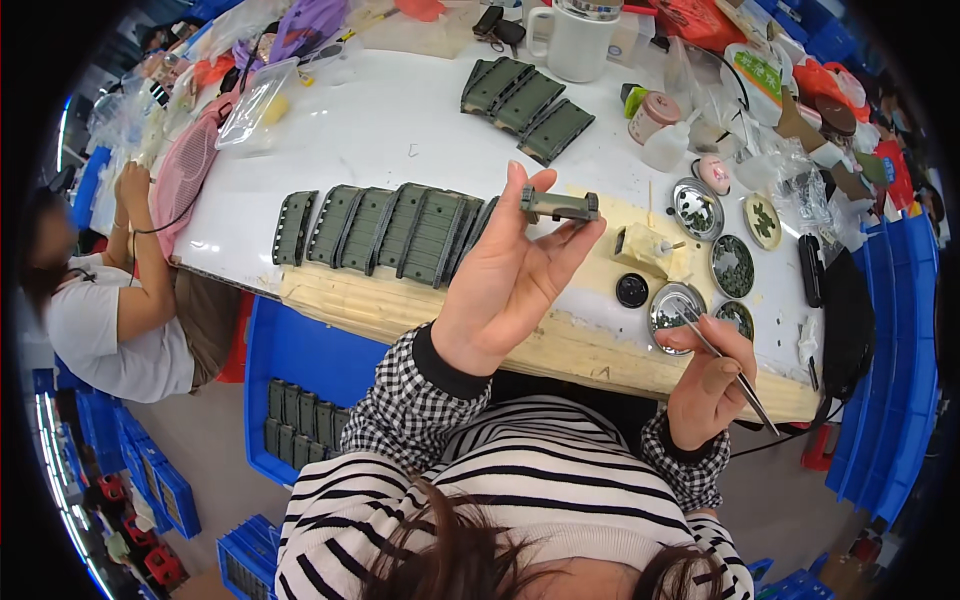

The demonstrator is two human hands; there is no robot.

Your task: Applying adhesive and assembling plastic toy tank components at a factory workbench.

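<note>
Olive-green slim part (562, 207), raised at both ends, pinched in left hand (503, 285) above table (390, 125); finer detail hard to judge. Right hand (712, 388) grasps metal tweezers (757, 403), tips over round dish (655, 305).

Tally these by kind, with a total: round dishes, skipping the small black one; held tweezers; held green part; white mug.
Round dishes: 5
Tweezers in right hand: 1
Green part in left hand: 1
White mug: 1
Total: 8
</note>
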